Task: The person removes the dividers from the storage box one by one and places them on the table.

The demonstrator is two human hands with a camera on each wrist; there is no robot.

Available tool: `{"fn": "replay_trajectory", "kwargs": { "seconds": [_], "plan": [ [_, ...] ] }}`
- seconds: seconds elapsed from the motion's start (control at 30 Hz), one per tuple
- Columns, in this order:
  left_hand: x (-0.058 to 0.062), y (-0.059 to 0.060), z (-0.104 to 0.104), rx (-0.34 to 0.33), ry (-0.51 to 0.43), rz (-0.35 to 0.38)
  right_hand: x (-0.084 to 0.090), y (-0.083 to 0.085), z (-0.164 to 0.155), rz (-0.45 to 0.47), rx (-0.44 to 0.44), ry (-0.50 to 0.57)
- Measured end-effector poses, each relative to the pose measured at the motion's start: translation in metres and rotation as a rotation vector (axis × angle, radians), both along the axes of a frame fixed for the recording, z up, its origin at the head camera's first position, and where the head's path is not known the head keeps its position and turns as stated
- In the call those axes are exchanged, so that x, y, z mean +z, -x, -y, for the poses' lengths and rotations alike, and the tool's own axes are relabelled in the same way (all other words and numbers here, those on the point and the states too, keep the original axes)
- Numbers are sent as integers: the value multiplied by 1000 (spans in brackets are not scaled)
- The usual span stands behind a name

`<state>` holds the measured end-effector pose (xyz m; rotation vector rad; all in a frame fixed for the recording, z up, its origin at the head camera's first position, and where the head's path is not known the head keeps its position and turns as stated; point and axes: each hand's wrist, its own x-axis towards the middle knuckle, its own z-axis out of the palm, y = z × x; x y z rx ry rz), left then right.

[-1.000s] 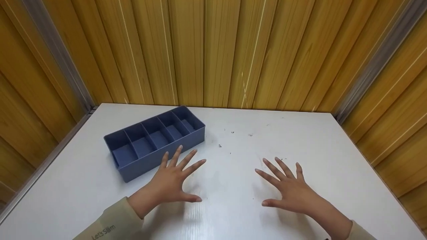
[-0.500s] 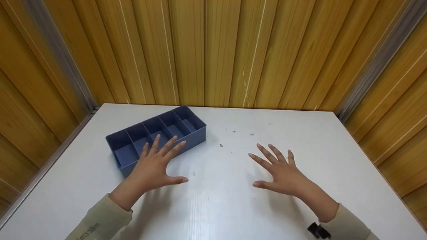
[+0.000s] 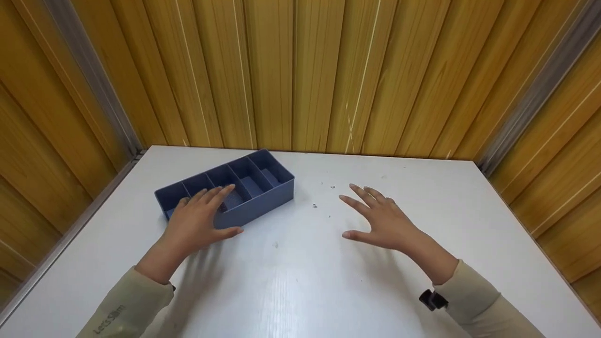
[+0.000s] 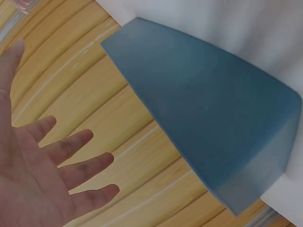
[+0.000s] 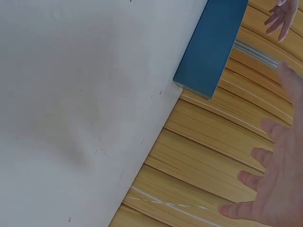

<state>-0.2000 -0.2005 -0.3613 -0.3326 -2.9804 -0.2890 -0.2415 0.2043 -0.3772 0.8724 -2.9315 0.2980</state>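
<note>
A blue divided box [image 3: 263, 206] stands at an angle on the left half of the white table, its row of compartments facing up and no contents showing. My left hand [image 3: 192, 223] hovers at its front left with relaxed fingers and thumb held apart, overlapping the compartments in the head view. The left wrist view has this hand [image 4: 42, 175] apart from the box's plain side wall [image 4: 189, 99]. To the right of the box, my right hand [image 3: 387, 223] hangs over the table, fingers loosely extended, holding nothing. The near left part of the box is hidden by my left hand.
Yellow wood-patterned panels [image 3: 314, 75] rise behind the white table [image 3: 291, 300] and on both sides. Grey metal posts mark the back corners. Small dark specks [image 3: 315, 205] dot the tabletop. A black band piece [image 3: 433, 299] sits at my right sleeve.
Both hands have moved farther forward over the table, the left one also leftward over the box and the right slightly leftward. Their fingers are less spread. The box stays in place.
</note>
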Motion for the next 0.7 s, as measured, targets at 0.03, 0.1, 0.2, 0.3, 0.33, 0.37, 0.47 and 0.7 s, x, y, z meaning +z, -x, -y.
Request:
{"fn": "replay_trajectory", "kwargs": {
  "seconds": [0.03,0.1,0.2,0.3,0.33,0.37,0.47,0.7],
  "plan": [
    [2,1,2,11,2,1,1,3,2,1,-1,3],
    [5,2,7,29,4,-3,2,8,7,7,-7,14],
    [10,3,15,57,2,-18,4,18,16,19,-15,32],
    [14,3,25,96,-10,-39,6,27,26,32,-29,47],
    [15,3,28,109,-16,-45,7,30,29,40,-34,56],
    [15,3,32,122,-21,-51,8,33,32,40,-37,60],
    [16,4,43,158,-49,-62,11,42,42,38,-44,81],
    [7,8,73,236,-114,-30,18,62,67,26,-33,98]
  ]
}}
